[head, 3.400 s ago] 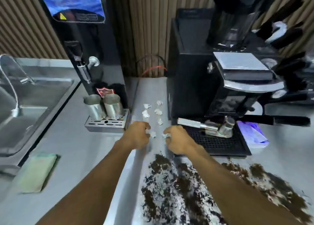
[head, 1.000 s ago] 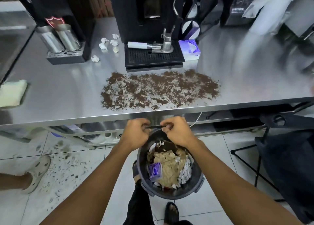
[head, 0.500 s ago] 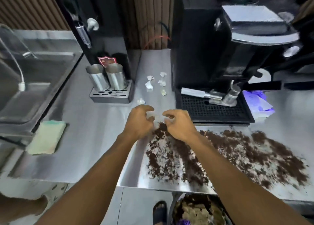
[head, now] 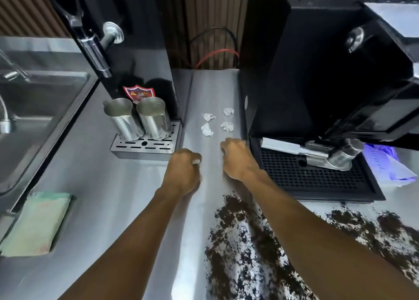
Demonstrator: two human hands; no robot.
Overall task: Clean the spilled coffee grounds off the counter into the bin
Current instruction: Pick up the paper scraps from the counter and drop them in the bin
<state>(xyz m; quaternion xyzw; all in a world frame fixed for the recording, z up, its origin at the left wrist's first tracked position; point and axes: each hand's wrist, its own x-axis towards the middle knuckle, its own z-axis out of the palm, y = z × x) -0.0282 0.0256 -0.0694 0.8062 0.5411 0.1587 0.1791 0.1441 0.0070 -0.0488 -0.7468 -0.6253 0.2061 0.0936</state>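
Dark coffee grounds [head: 235, 250] are spread over the steel counter [head: 108, 209] at the lower right, partly under my right forearm. Several crumpled white paper balls [head: 206, 130] lie on the counter between the two black machines. My left hand [head: 182, 170] is closed just short of them, and a bit of white paper shows between its fingers. My right hand [head: 237, 158] is beside it, with its fingers curled down over a paper ball that is hidden under them. The bin is out of view.
A black coffee machine [head: 317, 73] with a drip tray [head: 317, 177] stands to the right. Two steel jugs [head: 140, 118] sit on a small grate to the left. A sink [head: 34, 109] and a green cloth [head: 36, 225] lie at the far left. A blue-and-white packet [head: 392, 166] lies behind the tray.
A second ago both hands were down at the bin below the counter edge. They have come back up, moved past the grounds and closed over the two nearest paper balls.
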